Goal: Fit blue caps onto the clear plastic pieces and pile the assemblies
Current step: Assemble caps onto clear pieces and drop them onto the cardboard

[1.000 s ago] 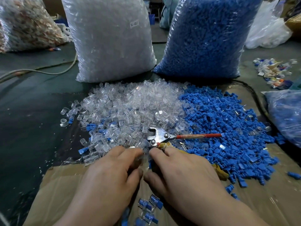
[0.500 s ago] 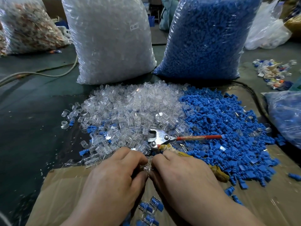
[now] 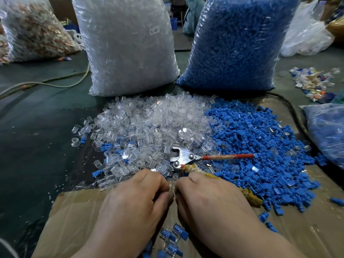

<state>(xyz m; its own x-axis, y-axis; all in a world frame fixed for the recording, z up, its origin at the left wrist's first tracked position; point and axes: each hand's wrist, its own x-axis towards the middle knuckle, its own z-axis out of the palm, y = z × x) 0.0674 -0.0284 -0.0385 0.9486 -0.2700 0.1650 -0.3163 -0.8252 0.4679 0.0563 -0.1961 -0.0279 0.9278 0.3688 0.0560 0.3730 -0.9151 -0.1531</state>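
Observation:
A heap of clear plastic pieces (image 3: pixel 149 123) lies in front of me, with a heap of blue caps (image 3: pixel 260 146) to its right. My left hand (image 3: pixel 134 205) and my right hand (image 3: pixel 210 203) meet knuckle to knuckle over the cardboard (image 3: pixel 74 211). Between their fingertips they pinch one clear piece (image 3: pixel 172 187); whether a cap sits in it is hidden by the fingers. A few finished assemblies (image 3: pixel 173 237), clear with blue inside, lie below and between my wrists.
Pliers with red handles (image 3: pixel 188 158) lie at the near edge of the heaps, just beyond my fingers. A big bag of clear pieces (image 3: pixel 126 45) and one of blue caps (image 3: pixel 236 43) stand behind. Another blue bag (image 3: pixel 327 135) lies right. A cable (image 3: pixel 55 83) runs left.
Both hands have drawn slightly closer together and a little toward me, and the clear piece now shows between their fingertips.

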